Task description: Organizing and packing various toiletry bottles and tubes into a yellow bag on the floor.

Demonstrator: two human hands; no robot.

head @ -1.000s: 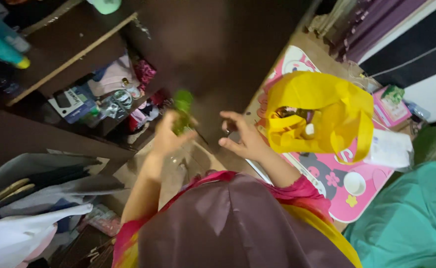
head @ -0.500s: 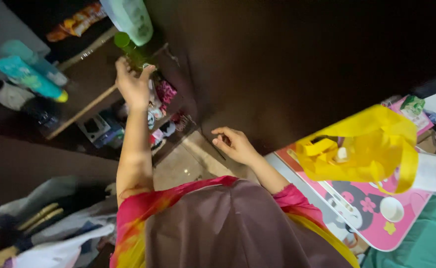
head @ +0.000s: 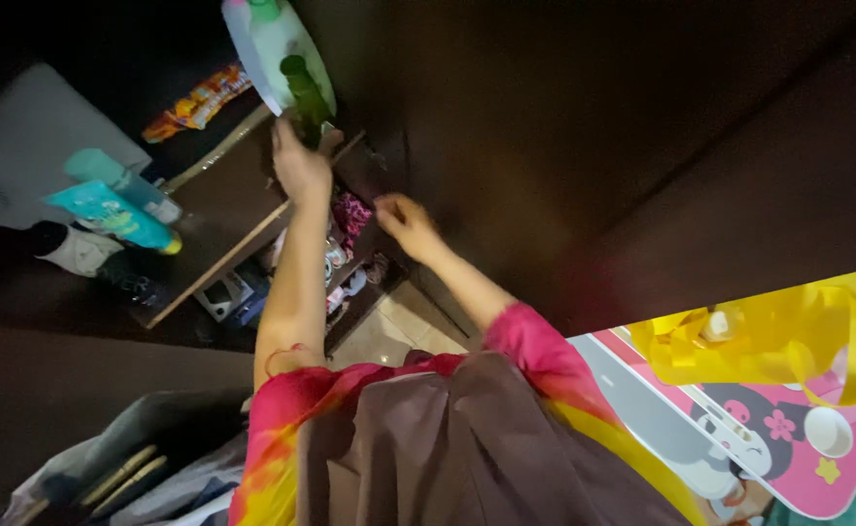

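— Starting at the left, what is sitting on that dark wooden shelf (head: 223, 209)?

— A glossy teal tube (head: 111, 214) with a yellow cap is lying on its side there, and a crinkly orange snack packet (head: 194, 102) is lying further back.

— And the left hand (head: 299, 166)?

— It is reaching up to the shelf edge, fingers curling closed around a slim dark green bottle (head: 306, 93), smooth and cylindrical. The bottle is standing upright just in front of a big, rounded pale plastic bottle (head: 267, 49) with a green top.

— The right hand (head: 404, 222)?

— It is hovering lower, beside the dark cabinet door (head: 564, 146), fingers loosely bent; I cannot tell whether it is pinching anything.

— Further right?

— A crumpled yellow bag (head: 779, 336) is resting on a flat pink cartoon-printed board (head: 818, 468).
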